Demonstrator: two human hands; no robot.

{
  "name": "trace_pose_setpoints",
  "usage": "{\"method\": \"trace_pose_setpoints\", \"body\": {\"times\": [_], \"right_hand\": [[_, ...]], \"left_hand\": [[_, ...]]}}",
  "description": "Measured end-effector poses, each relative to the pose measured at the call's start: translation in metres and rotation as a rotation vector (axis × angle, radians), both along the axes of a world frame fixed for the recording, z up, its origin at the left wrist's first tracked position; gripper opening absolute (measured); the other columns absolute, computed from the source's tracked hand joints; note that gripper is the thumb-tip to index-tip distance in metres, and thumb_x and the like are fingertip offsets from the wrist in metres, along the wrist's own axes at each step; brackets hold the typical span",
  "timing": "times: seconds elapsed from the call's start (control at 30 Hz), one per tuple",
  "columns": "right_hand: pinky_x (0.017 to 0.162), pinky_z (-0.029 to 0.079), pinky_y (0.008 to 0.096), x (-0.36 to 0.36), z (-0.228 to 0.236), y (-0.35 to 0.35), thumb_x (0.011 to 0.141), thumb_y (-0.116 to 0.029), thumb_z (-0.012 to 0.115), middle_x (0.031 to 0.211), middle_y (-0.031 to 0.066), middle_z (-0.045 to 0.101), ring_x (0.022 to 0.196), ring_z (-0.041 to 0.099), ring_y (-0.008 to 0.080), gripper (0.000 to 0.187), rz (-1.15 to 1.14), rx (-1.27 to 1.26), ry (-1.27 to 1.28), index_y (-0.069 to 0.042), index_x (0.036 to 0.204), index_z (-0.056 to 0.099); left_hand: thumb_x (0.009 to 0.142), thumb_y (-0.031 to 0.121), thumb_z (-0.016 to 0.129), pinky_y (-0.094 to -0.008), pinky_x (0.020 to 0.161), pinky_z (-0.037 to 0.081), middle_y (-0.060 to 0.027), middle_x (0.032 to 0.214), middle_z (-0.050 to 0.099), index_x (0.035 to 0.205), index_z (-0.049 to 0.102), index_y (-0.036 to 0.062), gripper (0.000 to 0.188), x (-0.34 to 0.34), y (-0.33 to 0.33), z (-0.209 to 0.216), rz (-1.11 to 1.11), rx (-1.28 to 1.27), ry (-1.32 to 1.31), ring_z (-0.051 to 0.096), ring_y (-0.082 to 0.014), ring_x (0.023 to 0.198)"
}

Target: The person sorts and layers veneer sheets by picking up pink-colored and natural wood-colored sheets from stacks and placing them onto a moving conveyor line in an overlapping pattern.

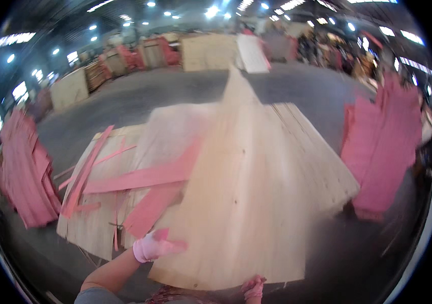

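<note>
Between pink stacks [380,152], the right hand [253,288] grips a sheet [236,218] beside strips [140,180]; left hand [155,246], I cannot tell.

Grey floor [135,93] (bright lamps [212,11] overhead)

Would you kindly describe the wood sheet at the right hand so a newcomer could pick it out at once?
Start with the broad spread of pale sheets, its left part strewn with pink strips. Right of those strips, the wood sheet stretches away from the right hand at its near edge. Unlike its blunter neighbours, it tapers to a blurred point at its far end.
</note>
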State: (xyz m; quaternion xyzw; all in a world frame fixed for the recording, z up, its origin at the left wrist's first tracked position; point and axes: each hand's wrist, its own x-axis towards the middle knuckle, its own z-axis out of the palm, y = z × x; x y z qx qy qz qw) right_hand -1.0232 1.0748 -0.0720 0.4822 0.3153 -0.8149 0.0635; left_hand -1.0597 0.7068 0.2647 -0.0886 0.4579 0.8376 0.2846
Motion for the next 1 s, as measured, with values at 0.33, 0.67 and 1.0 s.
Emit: {"method": "trace_pose_setpoints", "body": {"times": [0.33,0.67,1.0], "right_hand": [[0.053,0.041,0.0300,-0.042,0.123,-0.111,0.085,-0.032,0.047,0.071,0.0036,0.048,0.062,0.046,0.0146,0.024,0.934,1.097,1.035,-0.015,0.103,0.051],[0.065,0.044,0.0339,0.007,0.122,-0.443,0.086,-0.027,0.048,0.085,0.0069,0.053,0.076,0.050,0.0176,0.026,1.342,0.808,1.665,-0.013,0.107,0.052],[0.037,0.037,0.0211,0.313,0.242,-0.855,0.084,-0.035,0.050,0.063,0.0007,0.046,0.045,0.043,0.0113,0.024,1.941,-0.537,0.730,-0.014,0.094,0.051]], "left_hand": [[0.080,0.009,0.063,-0.0245,0.083,0.043,-0.0046,0.102,0.061,0.108,0.054,-0.0001,0.031,0.333,-0.033,0.029,0.554,-0.696,0.396,0.054,-0.0098,0.094],[0.074,0.004,0.067,-0.0250,0.081,0.045,-0.0030,0.100,0.061,0.106,0.057,0.0027,0.034,0.575,-0.101,0.017,1.688,-0.354,0.300,0.056,-0.0105,0.092],[0.077,0.007,0.062,-0.0294,0.083,0.045,-0.0092,0.106,0.058,0.112,0.052,-0.0012,0.038,0.723,-0.196,-0.023,2.513,-0.360,0.065,0.056,-0.0175,0.096]]}}
